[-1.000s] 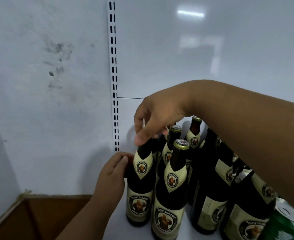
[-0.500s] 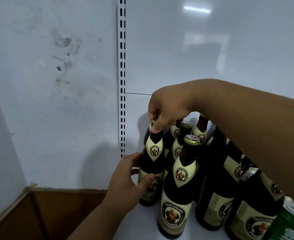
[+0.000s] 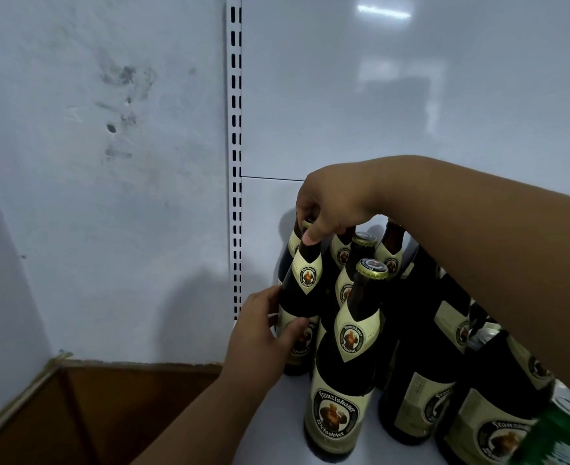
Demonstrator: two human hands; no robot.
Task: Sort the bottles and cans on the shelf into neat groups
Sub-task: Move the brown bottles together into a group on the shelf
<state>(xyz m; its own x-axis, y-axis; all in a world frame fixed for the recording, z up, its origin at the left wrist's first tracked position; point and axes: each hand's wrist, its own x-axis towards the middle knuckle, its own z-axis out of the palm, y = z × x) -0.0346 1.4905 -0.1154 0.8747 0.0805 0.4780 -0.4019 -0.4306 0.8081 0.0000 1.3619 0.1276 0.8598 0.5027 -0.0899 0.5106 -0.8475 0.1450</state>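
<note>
1. Held bottle (image 3: 302, 297): dark glass, cream labels, standing at the left front of the cluster on the white shelf (image 3: 287, 427), just right of the slotted upright (image 3: 236, 162).
2. Left hand (image 3: 260, 340): fingers curled round the body of that bottle, thumb across its lower label.
3. Right hand (image 3: 330, 209): reaches in from the right over the other bottles; fingers pinch the top of the same bottle, hiding its cap.
4. Front bottle (image 3: 347, 370): upright, gold cap showing, just right of the held one, nearest the camera.
5. More matching bottles (image 3: 421, 364) stand packed behind and to the right.
6. Green can (image 3: 565, 431) at the lower right corner, partly cut off.
7. Brown cardboard box (image 3: 85, 414) sits open, lower left, beside the shelf.
</note>
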